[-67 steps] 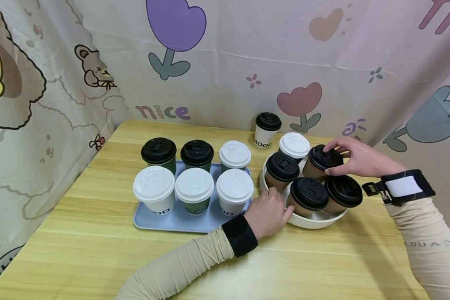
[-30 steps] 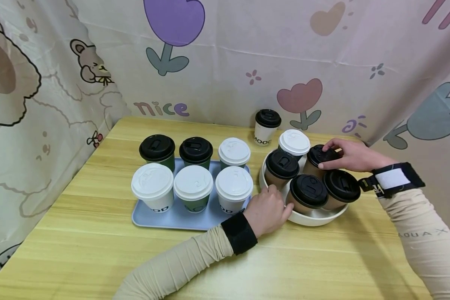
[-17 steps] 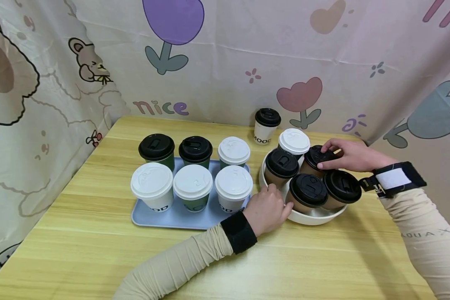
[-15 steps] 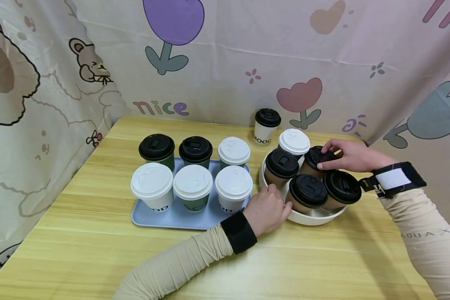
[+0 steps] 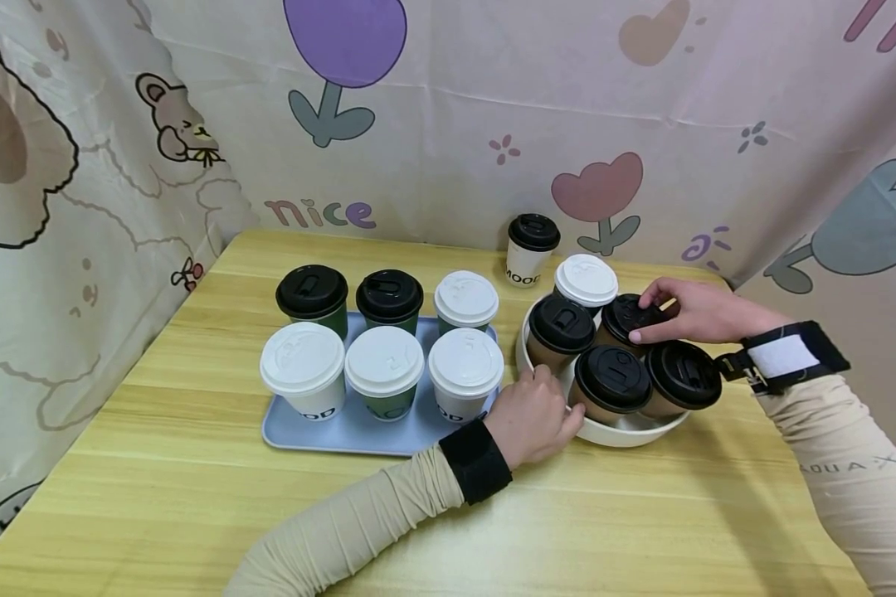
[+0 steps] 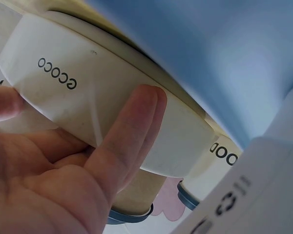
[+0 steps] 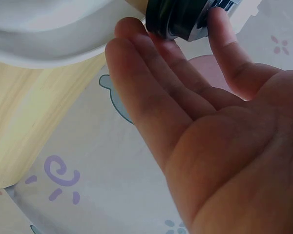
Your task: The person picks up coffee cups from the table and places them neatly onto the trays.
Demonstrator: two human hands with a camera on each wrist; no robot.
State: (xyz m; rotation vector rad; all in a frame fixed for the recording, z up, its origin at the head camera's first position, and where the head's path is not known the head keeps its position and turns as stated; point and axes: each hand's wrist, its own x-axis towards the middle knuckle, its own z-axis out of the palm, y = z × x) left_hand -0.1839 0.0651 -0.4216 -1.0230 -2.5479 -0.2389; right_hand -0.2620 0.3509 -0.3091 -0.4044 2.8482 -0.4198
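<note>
My right hand (image 5: 698, 311) holds a brown paper coffee cup (image 5: 627, 319) by its black lid, at the back right inside a round white bowl (image 5: 620, 435). In the right wrist view, thumb and fingertips lie against the black lid (image 6: 132, 217). My left hand (image 5: 533, 419) grips the bowl's front-left rim; the left wrist view has two fingers along the outer wall, marked "ecoco". Also in the bowl stand more black-lidded brown cups (image 5: 614, 381) and, behind, a white-lidded cup (image 5: 586, 282). The bowl's floor is mostly hidden.
A blue tray (image 5: 328, 439) to the left of the bowl carries two rows of cups with white and black lids. One white cup with a black lid (image 5: 530, 257) stands behind the bowl. A patterned cloth (image 5: 448, 149) hangs along the table's back edge.
My right hand has shifted the held cup a little left and toward the front within the bowl. The left hand stays at the rim. The view has tilted slightly.
</note>
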